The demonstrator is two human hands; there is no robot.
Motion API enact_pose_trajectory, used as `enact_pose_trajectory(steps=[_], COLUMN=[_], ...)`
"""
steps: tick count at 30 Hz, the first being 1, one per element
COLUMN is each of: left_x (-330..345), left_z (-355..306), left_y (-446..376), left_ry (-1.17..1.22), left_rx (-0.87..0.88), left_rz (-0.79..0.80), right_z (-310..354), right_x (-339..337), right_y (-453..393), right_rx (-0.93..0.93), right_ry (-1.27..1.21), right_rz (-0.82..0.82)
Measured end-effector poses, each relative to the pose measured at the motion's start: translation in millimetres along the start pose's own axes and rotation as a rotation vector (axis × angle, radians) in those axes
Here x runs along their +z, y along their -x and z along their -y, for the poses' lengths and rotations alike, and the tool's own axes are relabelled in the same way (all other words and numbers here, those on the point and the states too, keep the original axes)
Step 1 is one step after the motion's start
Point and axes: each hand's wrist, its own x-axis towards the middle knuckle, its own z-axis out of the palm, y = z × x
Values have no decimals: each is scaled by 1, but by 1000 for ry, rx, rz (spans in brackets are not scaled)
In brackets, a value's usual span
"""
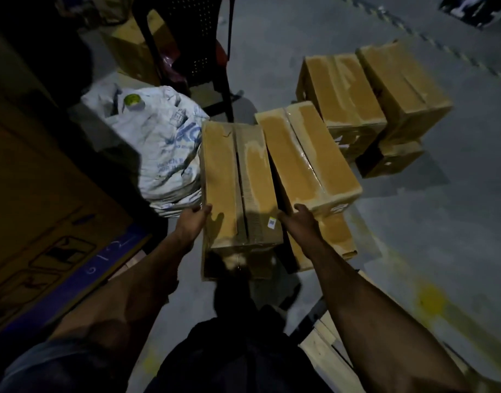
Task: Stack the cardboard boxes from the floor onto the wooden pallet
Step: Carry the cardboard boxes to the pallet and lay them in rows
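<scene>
Both hands clasp a long cardboard box [238,185] at its near end: the left hand [191,219] curls round the left edge, the right hand [300,219] round the right. The box sits atop another (tape glossy along its seam). More boxes [343,89] stand on grey concrete beyond. Pale pallet [326,353] slats lie bottom right; a crumpled white sack [158,143] sits left.
</scene>
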Motion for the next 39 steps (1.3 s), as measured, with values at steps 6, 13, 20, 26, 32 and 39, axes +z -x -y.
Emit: enact_pose_trajectory(steps=[6, 13, 20, 26, 32, 39], left_x=[-2, 18, 50, 77, 93, 97], left_z=[-32, -51, -36, -21, 4, 7], left_y=[-42, -97, -165, -214, -239, -242], left_ry=[175, 227, 80, 68, 177, 275], left_rx=[-40, -116, -169, -238, -326, -355], left_rz=[-27, -97, -185, -234, -297, -331], right_z=[12, -5, -23, -51, -69, -74], right_x=[5, 28, 46, 80, 121, 139], right_y=[-49, -136, -248, -306, -356, -356], right_rx=[51, 126, 159, 249, 297, 272], right_ry=[-111, -74, 21, 13, -173, -278], right_rz=[-7, 124, 235, 329, 271, 170])
